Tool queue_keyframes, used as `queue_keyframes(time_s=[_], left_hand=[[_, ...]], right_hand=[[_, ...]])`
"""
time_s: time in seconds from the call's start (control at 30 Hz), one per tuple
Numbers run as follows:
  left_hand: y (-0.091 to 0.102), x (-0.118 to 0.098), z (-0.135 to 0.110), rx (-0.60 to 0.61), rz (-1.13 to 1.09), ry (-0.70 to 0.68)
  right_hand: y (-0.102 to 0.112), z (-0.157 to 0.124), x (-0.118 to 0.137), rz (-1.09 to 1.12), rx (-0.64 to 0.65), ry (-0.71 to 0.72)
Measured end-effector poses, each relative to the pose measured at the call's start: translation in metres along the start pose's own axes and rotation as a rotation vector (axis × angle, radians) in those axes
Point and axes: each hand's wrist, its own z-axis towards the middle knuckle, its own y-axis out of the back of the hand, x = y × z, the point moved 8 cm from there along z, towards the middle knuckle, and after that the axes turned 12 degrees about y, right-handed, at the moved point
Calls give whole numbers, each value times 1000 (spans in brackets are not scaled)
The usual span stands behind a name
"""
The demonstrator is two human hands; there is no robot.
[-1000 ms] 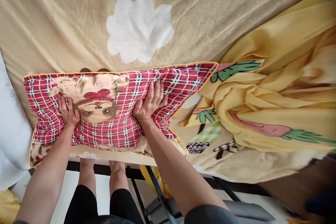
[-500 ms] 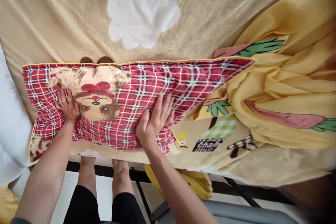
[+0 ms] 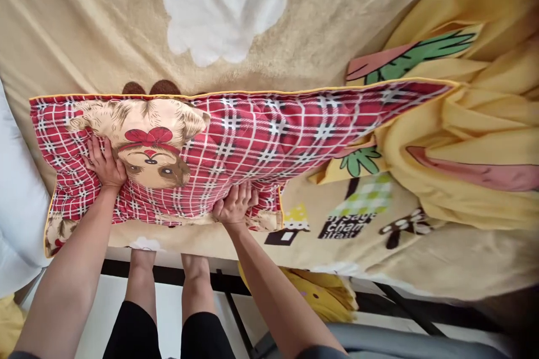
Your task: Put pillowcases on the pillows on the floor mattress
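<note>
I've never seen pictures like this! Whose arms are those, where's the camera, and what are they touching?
No machine here, just a person's two bare hands. A camera worn on their head looks down, so their legs show below. The left hand lies spread on a red checked pillow with a printed dog. The right hand touches its near side; I can't tell whether it pinches. The pillow lies on a tan blanket, and one corner reaches over a yellow cloth printed with carrots.

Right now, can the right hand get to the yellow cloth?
Likely yes: the right hand rests on the red pillow, and only pillow and beige sheet lie between it and the yellow cloth.
</note>
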Motion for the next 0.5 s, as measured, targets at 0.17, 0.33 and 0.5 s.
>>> queue_keyframes(time_s=[0.17, 0.33, 0.5], left_hand=[[16, -19, -4, -73, -78, -144], [67, -20, 27, 59, -148, -201], [136, 63, 32, 101, -587, 585]], right_hand=[[2, 11, -7, 205, 242, -144], [81, 24, -70, 325, 312, -279], [135, 33, -91, 570, 181, -598]])
